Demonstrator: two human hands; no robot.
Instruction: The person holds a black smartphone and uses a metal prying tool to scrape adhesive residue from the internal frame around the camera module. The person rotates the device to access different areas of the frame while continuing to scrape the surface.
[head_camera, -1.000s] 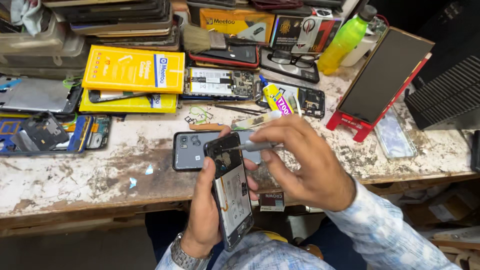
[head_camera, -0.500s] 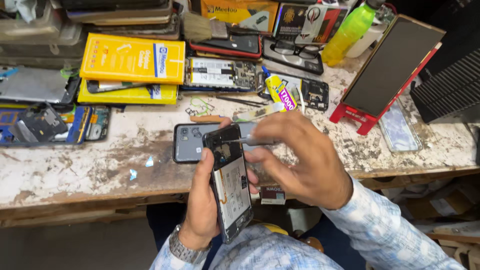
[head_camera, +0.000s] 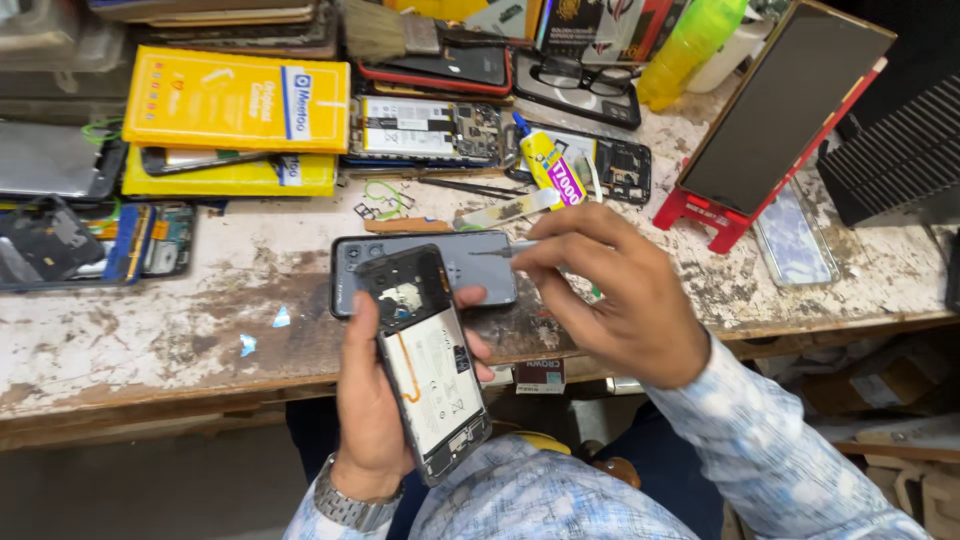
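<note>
Head view: stained worn workbench (head_camera: 150, 340), left hand (head_camera: 370, 400) gripping opened phone (head_camera: 425, 360), right hand (head_camera: 625, 300) pinching screwdriver (head_camera: 500, 250).

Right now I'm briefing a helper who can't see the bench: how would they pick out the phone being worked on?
Start at the worn white workbench and find its front edge, where the left hand grips an opened phone. Unlike the grey back cover lying flat behind it, it is lifted off the bench with its white battery exposed.

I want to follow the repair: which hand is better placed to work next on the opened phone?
Probably the right hand: it pinches a thin tool just above the opened phone, while the left hand is busy gripping that phone.
</note>
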